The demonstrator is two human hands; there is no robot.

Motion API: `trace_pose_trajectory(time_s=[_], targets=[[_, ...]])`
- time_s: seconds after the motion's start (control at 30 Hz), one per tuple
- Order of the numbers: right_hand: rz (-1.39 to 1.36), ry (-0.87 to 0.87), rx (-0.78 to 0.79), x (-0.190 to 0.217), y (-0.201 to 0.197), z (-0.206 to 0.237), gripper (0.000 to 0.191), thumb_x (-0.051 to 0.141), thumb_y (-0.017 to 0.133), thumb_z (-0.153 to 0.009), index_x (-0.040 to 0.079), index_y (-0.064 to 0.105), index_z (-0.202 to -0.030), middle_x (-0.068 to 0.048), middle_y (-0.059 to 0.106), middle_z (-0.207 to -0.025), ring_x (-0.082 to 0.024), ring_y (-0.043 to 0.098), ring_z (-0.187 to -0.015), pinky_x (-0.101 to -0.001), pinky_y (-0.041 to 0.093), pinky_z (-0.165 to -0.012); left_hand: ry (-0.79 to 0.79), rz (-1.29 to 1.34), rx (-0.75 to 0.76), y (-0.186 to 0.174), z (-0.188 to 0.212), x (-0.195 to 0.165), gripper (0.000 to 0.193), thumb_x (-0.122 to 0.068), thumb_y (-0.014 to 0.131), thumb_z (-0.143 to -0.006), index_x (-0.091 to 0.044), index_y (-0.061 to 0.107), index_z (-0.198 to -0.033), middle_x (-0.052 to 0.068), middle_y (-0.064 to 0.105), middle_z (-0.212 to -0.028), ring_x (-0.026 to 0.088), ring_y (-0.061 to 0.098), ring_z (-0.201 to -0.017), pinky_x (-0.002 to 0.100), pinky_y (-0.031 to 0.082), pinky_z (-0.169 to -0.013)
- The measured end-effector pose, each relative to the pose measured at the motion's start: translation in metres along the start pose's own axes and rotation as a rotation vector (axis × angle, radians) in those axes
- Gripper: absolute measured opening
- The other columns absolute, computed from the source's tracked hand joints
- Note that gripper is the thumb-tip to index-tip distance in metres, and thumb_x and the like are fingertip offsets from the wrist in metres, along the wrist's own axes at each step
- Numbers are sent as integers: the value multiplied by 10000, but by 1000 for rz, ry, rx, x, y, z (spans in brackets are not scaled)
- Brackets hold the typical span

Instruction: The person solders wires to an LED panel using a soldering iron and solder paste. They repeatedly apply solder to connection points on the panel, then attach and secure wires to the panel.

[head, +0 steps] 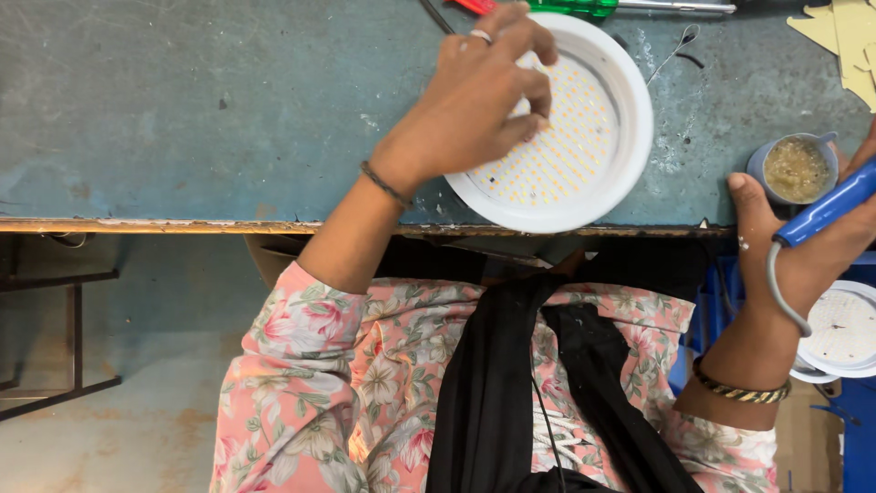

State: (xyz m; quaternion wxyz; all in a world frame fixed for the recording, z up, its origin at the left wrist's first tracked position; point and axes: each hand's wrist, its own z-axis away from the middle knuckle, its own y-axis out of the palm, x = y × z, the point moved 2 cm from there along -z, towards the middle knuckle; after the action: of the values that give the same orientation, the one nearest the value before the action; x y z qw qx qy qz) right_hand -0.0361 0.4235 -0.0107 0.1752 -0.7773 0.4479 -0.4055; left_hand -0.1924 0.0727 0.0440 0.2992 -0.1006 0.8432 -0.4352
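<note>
My left hand rests on a round white lamp housing with a disc of many small yellow LEDs, fingers curled and pinched over the disc near its upper left. It lies at the bench's near edge. My right hand grips a blue-handled tool with a grey cord, held off the bench's right end, beside a small grey cup of yellowish paste.
The worn blue-grey bench top stretches left. A green-handled screwdriver and a red tool lie at the far edge. Yellow pieces sit top right. White round housings are stacked low at right. A thin wire lies nearby.
</note>
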Motion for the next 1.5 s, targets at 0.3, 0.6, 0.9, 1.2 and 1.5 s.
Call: trace_pose_trajectory(time_s=[0.3, 0.6, 0.9, 1.2, 1.5], targets=[[-389, 221, -17, 40, -9, -4, 514, -39, 766, -1025, -19, 480, -1452, -161, 562, -1350, -242, 591, -1227, -330, 504, -1118, -119, -187, -128, 13, 14, -58, 94, -197, 750, -906, -143, 697, -963, 63, 565, -1321, 421, 372, -1440, 778, 240, -1081], [-534, -55, 212, 136, 30, -61, 896, 25, 883, -785, 177, 258, -1409, -225, 377, -1662, -259, 570, -1367, -387, 553, -1121, -196, -75, -123, 0, 15, -59, 123, -226, 710, -875, -128, 692, -946, 99, 585, -1312, 449, 396, -1418, 691, 288, -1045], [-527, -80, 316, 149, 55, -76, 874, -54, 842, -804, 185, 249, -1400, -275, 359, -1664, -285, 561, -1381, -341, 593, -980, -233, 14, -150, -2, 17, -48, 163, -235, 716, -834, -99, 717, -922, 113, 601, -1315, 438, 401, -1423, 599, 337, -1010], [-497, -85, 331, 151, 61, -79, 882, -64, 838, -807, 203, 239, -1397, -259, 371, -1661, -288, 566, -1395, -334, 603, -961, -218, 18, -206, -3, 19, -44, 169, -239, 709, -842, -91, 712, -925, 99, 604, -1281, 432, 411, -1423, 587, 325, -1024], [-509, -56, 319, 154, 62, -80, 857, -53, 841, -815, 184, 252, -1391, -259, 365, -1664, -317, 554, -1441, -377, 607, -1019, -220, 4, -194, -3, 18, -44, 162, -230, 707, -836, -91, 723, -916, 104, 605, -1282, 429, 417, -1419, 583, 326, -1019]])
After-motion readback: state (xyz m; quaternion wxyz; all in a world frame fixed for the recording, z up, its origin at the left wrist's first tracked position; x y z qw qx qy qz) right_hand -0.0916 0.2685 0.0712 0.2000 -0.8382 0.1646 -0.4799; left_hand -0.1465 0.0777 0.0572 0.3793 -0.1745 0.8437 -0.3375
